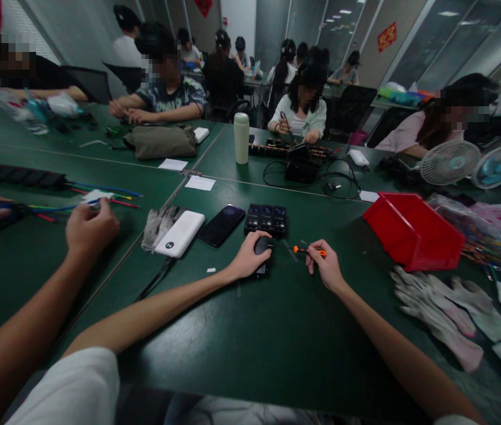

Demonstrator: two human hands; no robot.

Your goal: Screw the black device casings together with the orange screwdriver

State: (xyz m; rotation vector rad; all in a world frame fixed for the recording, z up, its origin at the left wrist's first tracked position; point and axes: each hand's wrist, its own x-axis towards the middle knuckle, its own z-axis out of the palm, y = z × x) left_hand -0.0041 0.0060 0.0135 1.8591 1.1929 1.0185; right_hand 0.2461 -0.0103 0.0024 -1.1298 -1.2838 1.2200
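My left hand (250,255) is closed round a small black device (261,247) on the green table, just in front of a black block with three units (266,219). To its right, my right hand (325,265) pinches the orange handle of a screwdriver (310,251). The screwdriver's thin shaft points left toward the black device; whether its tip touches the device is too small to tell.
A black phone (222,225), a white power bank (180,234) and a grey glove (157,227) lie left. A red bin (413,230) and work gloves (440,307) are right. Another person's hands (91,227) hold wires at far left. A green bottle (241,139) stands behind.
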